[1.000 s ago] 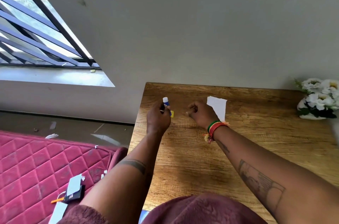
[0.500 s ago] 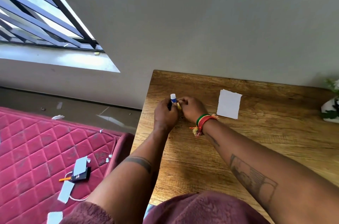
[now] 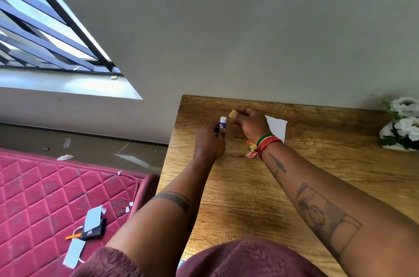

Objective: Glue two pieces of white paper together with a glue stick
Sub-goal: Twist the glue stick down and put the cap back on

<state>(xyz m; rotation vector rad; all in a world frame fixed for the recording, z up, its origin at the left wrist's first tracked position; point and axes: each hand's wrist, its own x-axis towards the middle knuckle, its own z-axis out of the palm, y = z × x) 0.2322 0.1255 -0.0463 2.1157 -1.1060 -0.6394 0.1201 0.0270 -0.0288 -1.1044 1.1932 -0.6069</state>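
My left hand [image 3: 209, 140] is closed around a blue and white glue stick [image 3: 222, 123], held upright over the far left part of the wooden table [image 3: 249, 197]. Just to its right, my right hand [image 3: 249, 123] pinches a small yellow cap [image 3: 232, 114], held apart from the stick. A piece of white paper [image 3: 277, 127] lies flat on the table behind my right wrist, its left part hidden by the hand. I see only this one sheet on the table.
A pot of white flowers [image 3: 401, 124] stands at the table's far right edge. The table's back meets a grey wall. Left of the table lies a red quilted mattress [image 3: 45, 197] with paper scraps and a small black device [image 3: 94, 230].
My right hand reached to the glue stick, took the yellow cap and drew it away to the right. The stick stays in my left hand.
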